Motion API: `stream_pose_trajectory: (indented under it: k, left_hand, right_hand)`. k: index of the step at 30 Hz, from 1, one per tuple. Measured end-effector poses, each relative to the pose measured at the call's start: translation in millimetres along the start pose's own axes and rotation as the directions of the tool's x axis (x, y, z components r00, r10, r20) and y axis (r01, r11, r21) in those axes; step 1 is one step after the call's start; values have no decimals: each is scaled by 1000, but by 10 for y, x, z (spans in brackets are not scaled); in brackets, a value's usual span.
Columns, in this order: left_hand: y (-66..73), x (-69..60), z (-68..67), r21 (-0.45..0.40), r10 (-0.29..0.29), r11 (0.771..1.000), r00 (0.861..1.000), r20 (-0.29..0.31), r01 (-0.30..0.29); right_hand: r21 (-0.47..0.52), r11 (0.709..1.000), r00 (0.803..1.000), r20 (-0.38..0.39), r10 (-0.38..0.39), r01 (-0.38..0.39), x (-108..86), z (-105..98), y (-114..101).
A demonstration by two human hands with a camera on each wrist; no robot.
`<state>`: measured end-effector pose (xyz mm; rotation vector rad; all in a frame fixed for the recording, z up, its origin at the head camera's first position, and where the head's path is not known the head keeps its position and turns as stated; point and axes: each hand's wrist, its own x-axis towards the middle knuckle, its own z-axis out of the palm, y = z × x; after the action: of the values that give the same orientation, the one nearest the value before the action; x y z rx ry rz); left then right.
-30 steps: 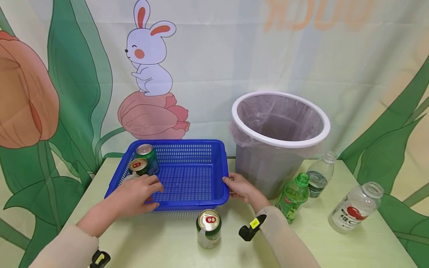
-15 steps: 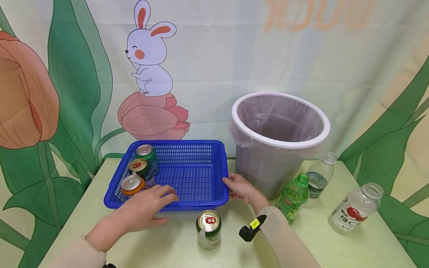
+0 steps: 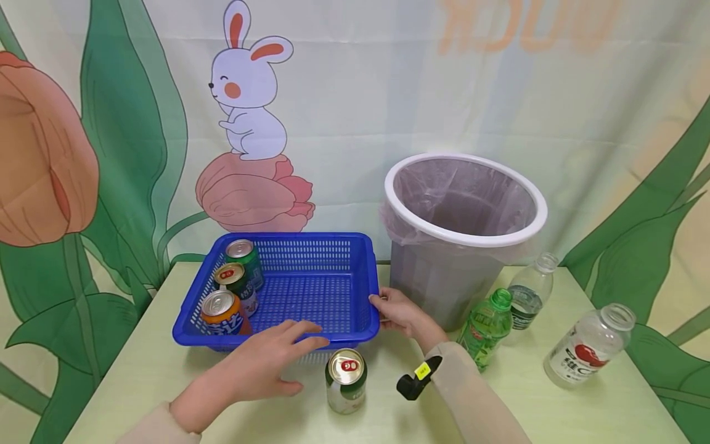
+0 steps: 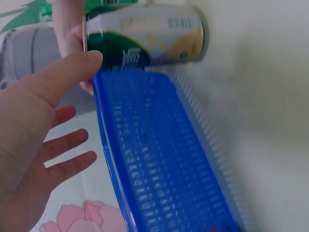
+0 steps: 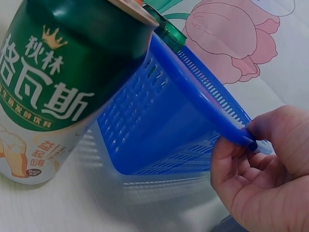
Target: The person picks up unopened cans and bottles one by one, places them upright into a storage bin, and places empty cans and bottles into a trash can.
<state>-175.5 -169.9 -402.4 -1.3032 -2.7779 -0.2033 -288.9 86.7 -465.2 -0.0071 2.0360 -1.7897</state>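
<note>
My left hand (image 3: 269,361) hovers with spread fingers by the front rim of the blue basket (image 3: 363,296), holding nothing. Just right of it, a green and white can (image 3: 346,382) stands upright on the table; its label faces the right wrist view. My right hand (image 3: 402,311) pinches the basket's right rim, thumb on top and fingers curled beneath, as the right wrist view (image 5: 270,169) shows. Along the basket's left side stand an orange can (image 3: 224,314), a dark green can (image 3: 235,283) and a green can (image 3: 246,259).
A grey bin (image 3: 438,277) with a white rim and a clear liner stands behind my right hand. To its right are a green bottle (image 3: 485,330), a clear bottle (image 3: 529,290) and a wide-mouthed clear bottle (image 3: 588,345). A printed curtain (image 3: 344,111) hangs behind the table.
My left hand has moved right and toward me, away from the orange can, which now shows fully in the basket. My right hand has stayed on the rim.
</note>
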Motion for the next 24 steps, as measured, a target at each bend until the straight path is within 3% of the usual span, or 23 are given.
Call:
stream_pose_trajectory:
  k: [10, 16, 24]
  left_hand:
    - [166, 142, 135, -25, 71, 997, 997, -30, -72]
    - [215, 203, 208, -24, 123, 992, 989, -82, -125]
    - [256, 260, 303, -29, 167, 985, 981, -101, -171]
  right_hand:
    - [6, 1000, 1000, 14, 2, -2, -22, 2, -15]
    - [8, 1000, 1000, 17, -7, 7, -27, 5, -21]
    - [-2, 1000, 1000, 14, -4, 4, -24, 9, -28]
